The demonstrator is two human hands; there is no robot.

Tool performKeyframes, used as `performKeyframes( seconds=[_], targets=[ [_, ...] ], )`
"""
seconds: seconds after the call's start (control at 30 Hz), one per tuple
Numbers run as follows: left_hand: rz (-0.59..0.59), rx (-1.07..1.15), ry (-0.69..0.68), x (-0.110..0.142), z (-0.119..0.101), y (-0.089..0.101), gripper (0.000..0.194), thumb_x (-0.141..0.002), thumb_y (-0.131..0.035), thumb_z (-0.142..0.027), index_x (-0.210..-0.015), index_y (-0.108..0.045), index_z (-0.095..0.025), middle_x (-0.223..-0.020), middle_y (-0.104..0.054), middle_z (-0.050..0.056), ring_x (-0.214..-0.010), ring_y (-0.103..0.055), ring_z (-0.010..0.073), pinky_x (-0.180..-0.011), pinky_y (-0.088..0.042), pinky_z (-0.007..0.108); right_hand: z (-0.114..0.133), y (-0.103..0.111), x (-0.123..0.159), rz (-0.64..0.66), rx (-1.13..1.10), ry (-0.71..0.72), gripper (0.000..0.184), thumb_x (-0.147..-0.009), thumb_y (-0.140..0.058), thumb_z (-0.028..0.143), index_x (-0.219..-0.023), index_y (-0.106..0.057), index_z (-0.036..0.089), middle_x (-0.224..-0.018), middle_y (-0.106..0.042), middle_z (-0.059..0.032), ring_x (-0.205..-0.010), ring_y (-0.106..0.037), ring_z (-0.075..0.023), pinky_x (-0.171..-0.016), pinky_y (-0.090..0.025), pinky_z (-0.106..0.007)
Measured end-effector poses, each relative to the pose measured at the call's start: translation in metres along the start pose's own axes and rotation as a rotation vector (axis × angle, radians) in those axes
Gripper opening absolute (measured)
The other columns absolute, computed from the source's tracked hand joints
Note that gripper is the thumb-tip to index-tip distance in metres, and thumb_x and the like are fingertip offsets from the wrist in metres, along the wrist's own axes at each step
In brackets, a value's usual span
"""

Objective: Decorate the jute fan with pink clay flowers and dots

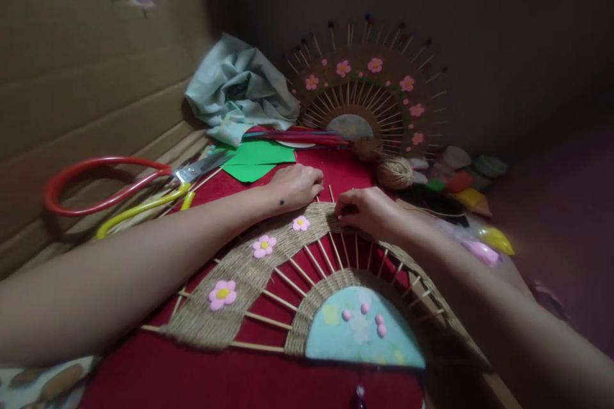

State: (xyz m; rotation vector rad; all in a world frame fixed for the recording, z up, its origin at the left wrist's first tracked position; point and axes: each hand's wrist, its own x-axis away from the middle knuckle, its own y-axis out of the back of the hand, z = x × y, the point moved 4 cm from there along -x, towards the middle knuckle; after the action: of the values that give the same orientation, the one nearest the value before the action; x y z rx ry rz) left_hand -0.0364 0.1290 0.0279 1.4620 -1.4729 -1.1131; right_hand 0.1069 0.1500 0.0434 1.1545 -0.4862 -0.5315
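A half-round woven fan [192, 323] of twine and thin sticks lies before me, with several pink clay flowers [264, 246] along its left band. Its blue half-disc base [326, 342] carries several small pink balls [365, 308]. My left hand [300, 185] is at the band's top edge, fingers curled down by a stick end; what they hold, if anything, is hidden. Over the top of the band, my right hand [367, 211] is closed in a pinch. A tiny pale pink spot shows at its fingertips, too small to name.
Red-and-yellow-handled scissors [192, 169] lie at left by green sheets [259, 160]. Behind are a crumpled pale-blue cloth [240, 86], a finished-looking flowered fan [352, 124] and a twine ball [396, 172]. Coloured clay packets [472, 201] sit at right. Cardboard [96, 77] walls the left.
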Motion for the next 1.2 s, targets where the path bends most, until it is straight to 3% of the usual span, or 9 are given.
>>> performKeyframes(
  seconds=[0.23,0.33,0.6,0.9,1.2],
  targets=[
    [-0.005,-0.005,-0.007,-0.001,0.001,-0.001,0.027,-0.085,-0.046,-0.03,-0.092,-0.069,-0.018,-0.085,-0.07,0.011,-0.076,-0.061,0.0224,-0.063,-0.038,0.032,0.002,0.0,0.001,-0.061,-0.006,0.014,0.017,-0.069,-0.065,0.004,-0.079,-0.069,0.017,-0.065,-0.064,0.0028,-0.06,-0.055,-0.0094,-0.056,-0.037,-0.019],
    [-0.006,-0.008,-0.012,-0.001,0.001,-0.001,0.027,-0.085,-0.046,-0.03,-0.093,-0.069,-0.018,-0.085,-0.07,0.011,-0.076,-0.061,0.0218,-0.063,-0.038,0.032,0.005,0.001,0.001,-0.034,0.009,0.017,0.016,-0.068,-0.065,0.002,-0.074,-0.069,0.017,-0.066,-0.066,0.0018,-0.06,-0.056,-0.0098,-0.058,-0.038,-0.019],
    [-0.011,-0.019,-0.01,0.0,0.001,-0.001,0.028,-0.085,-0.045,-0.031,-0.093,-0.069,-0.019,-0.084,-0.07,0.01,-0.075,-0.061,0.0222,-0.062,-0.038,0.032,0.017,0.011,0.008,0.028,0.066,0.027,0.022,-0.076,-0.057,0.004,-0.085,-0.074,0.015,-0.082,-0.073,-0.0052,-0.071,-0.063,-0.0136,-0.067,-0.043,-0.022],
    [-0.012,-0.032,-0.002,0.0,0.001,-0.001,0.029,-0.086,-0.045,-0.032,-0.095,-0.069,-0.019,-0.084,-0.07,0.01,-0.076,-0.061,0.0213,-0.062,-0.038,0.031,0.006,0.0,0.009,-0.156,0.005,-0.039,0.016,-0.072,-0.063,0.006,-0.075,-0.072,0.019,-0.072,-0.072,-0.0013,-0.063,-0.062,-0.0128,-0.061,-0.042,-0.022],
    [-0.008,-0.025,-0.02,0.001,0.0,0.0,0.027,-0.086,-0.045,-0.031,-0.093,-0.069,-0.019,-0.085,-0.07,0.011,-0.075,-0.061,0.0212,-0.062,-0.038,0.031,0.008,0.002,0.012,-0.157,-0.007,-0.04,0.014,-0.078,-0.059,0.01,-0.072,-0.069,0.016,-0.072,-0.069,-0.0041,-0.064,-0.058,-0.0132,-0.061,-0.04,-0.024]
  ],
)
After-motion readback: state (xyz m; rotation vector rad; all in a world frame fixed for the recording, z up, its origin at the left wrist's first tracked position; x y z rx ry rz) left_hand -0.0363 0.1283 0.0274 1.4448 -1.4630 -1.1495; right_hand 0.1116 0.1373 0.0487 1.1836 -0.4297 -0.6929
